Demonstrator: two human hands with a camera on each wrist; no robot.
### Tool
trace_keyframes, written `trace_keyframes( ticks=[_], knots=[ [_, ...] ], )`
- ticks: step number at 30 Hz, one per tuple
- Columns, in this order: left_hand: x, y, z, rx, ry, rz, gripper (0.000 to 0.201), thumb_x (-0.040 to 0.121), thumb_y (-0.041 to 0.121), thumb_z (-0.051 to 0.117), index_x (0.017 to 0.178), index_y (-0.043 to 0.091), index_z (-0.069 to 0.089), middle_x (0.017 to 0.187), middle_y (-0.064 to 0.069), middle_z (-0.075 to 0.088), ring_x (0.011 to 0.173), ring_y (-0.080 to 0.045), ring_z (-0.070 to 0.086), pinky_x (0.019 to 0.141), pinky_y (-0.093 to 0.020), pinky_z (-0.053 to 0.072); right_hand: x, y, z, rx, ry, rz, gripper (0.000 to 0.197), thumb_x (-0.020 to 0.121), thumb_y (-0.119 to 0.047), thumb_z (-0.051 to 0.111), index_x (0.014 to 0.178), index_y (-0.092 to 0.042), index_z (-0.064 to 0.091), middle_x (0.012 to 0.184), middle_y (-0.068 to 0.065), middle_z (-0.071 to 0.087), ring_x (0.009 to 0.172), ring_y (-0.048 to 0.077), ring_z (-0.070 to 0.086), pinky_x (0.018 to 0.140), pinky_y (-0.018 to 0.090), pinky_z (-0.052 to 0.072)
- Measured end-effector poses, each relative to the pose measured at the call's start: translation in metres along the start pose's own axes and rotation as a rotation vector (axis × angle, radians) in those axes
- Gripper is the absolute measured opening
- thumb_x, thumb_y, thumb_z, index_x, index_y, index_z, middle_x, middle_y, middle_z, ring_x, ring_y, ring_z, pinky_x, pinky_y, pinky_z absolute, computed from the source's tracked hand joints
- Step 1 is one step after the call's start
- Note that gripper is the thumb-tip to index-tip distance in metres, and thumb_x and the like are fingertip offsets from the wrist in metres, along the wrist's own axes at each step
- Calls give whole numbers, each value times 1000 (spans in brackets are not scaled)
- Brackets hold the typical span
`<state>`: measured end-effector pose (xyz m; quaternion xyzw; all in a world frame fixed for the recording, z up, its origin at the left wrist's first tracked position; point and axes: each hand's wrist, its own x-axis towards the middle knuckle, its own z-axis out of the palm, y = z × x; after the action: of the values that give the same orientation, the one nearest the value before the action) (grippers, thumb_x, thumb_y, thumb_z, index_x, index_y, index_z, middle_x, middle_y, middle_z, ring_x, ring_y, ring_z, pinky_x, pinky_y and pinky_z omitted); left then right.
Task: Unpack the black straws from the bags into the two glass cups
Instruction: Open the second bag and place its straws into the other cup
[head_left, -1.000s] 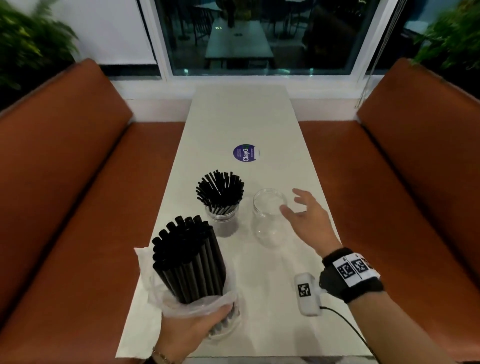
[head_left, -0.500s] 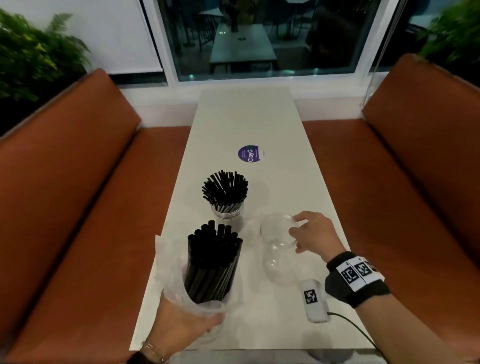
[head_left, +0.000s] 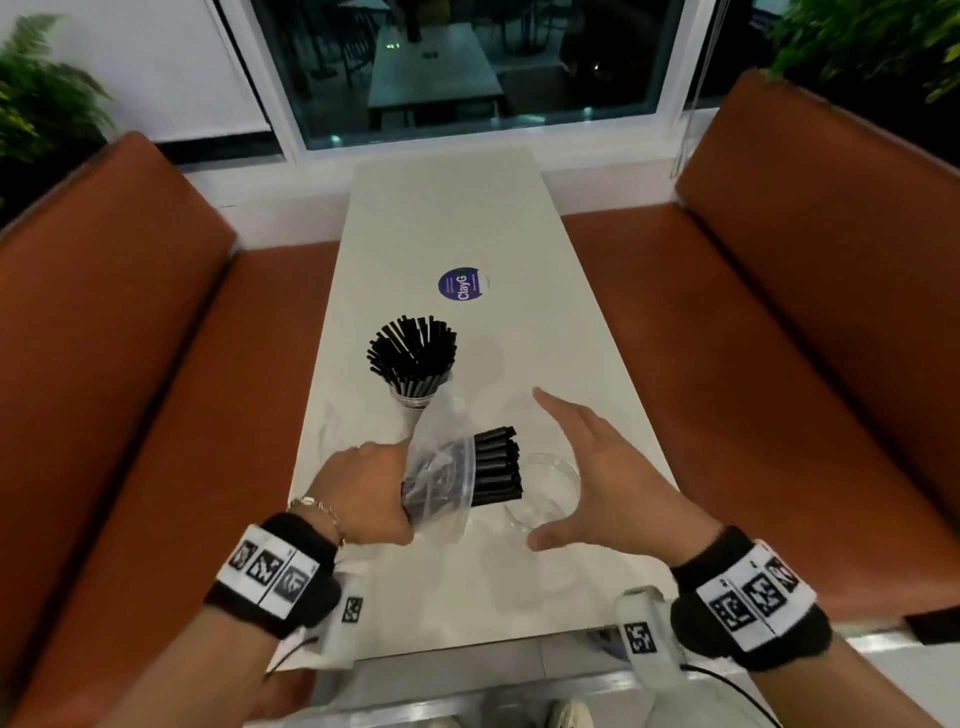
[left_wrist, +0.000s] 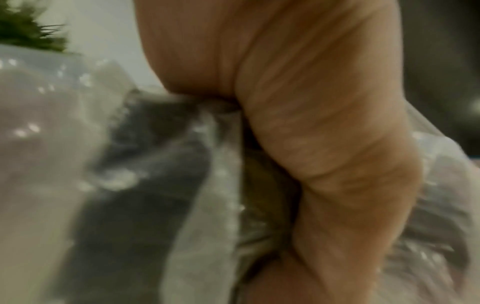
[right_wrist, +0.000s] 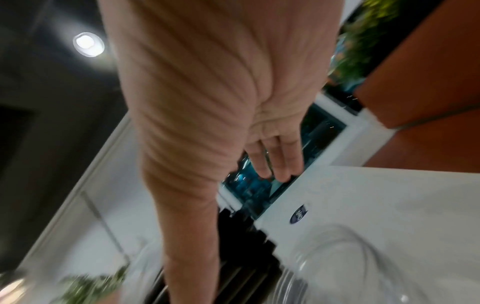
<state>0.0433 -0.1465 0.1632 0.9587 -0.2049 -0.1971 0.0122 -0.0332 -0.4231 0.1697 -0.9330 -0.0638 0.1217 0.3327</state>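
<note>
Gripping the clear bag (head_left: 441, 486) at lower centre of the head view, your left hand (head_left: 363, 499) is clamped round the bagged black straws (head_left: 496, 467), whose long axis lies near level, bare ends pointing right at the empty glass cup (head_left: 545, 491) just beside them. Your right hand (head_left: 608, 483) hangs by that cup's right side, fingers spread and holding nothing; it is the nearer hand to steady the cup. Up the frame stands the filled cup (head_left: 413, 358), then a round sticker (head_left: 460, 284), all on the white table (head_left: 447, 218) between orange benches (head_left: 130, 312).
</note>
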Motion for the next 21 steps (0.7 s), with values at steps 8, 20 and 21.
trace_keyframes(
  ticks=[8,20,21],
  knots=[
    [21,28,-50,363,-136,117,55,57,28,86,97,25,49,75,6,49,66,-18,55,58,-29,50,25,-7,52,-128,102,-10,122,60,-56,93,160,-28,28,145,-6,49,132,18,50,100,30,51],
    [43,85,-79,730,-251,212,46,60,30,89,102,19,74,92,-1,74,74,-22,69,70,-31,57,38,26,79,-160,208,88,88,47,-60,87,123,-27,57,112,-8,48,100,15,48,82,26,45],
    [44,90,-79,751,-256,210,45,60,30,89,101,19,75,89,0,74,69,-21,67,68,-30,57,39,28,81,-142,200,88,86,48,-57,88,123,-27,58,110,-8,48,99,15,48,80,25,43]
  ],
)
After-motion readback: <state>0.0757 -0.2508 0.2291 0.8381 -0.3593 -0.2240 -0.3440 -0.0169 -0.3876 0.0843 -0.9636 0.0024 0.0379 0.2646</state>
